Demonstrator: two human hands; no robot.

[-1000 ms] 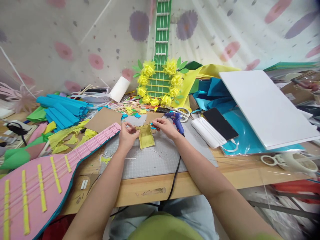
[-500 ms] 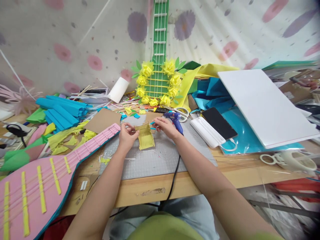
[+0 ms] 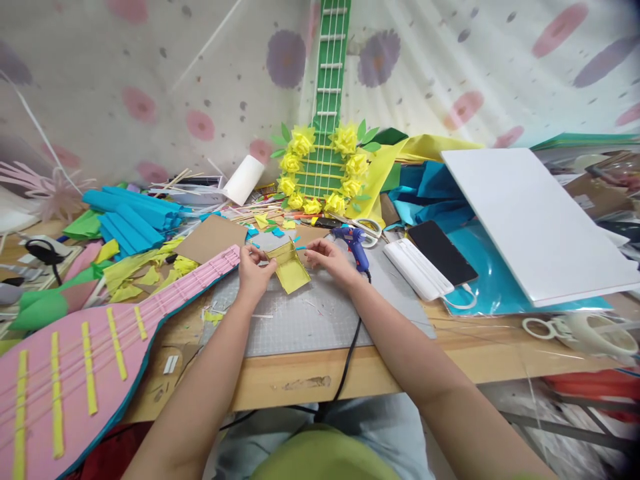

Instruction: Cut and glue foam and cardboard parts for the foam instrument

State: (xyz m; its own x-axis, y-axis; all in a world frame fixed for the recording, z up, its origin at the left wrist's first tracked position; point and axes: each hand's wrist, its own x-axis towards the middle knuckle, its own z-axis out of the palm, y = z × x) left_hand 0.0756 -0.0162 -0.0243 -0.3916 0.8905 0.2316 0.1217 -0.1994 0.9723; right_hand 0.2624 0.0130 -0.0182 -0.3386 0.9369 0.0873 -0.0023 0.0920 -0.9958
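A small yellow box-like paper piece (image 3: 291,275), open on one side, is held above the grey cutting mat (image 3: 280,337). My left hand (image 3: 254,272) is closed on its left edge between thumb and fingers. Short blue sticks show around its upper edge; whether they are fixed to it I cannot tell. My right hand (image 3: 330,260) pinches at one blue stick (image 3: 301,248) on the box's right side, its fingertips partly hidden. Just beyond that hand, a blue glue gun (image 3: 354,245) lies on the mat with its black cord running toward me.
A pink paper guitar (image 3: 75,380) lies at the left. Upright at the back stands a green guitar (image 3: 320,177) with yellow paper flowers. Scissors (image 3: 367,230), a white power bank (image 3: 417,268), a black phone (image 3: 443,252) and a white board (image 3: 540,220) are at the right. Crepe paper (image 3: 135,213) heaps left.
The yellow box has tilted and turned in my hands, so more of its inside shows. My right fingers have shifted slightly along its right side. The whole view has swung a little left.
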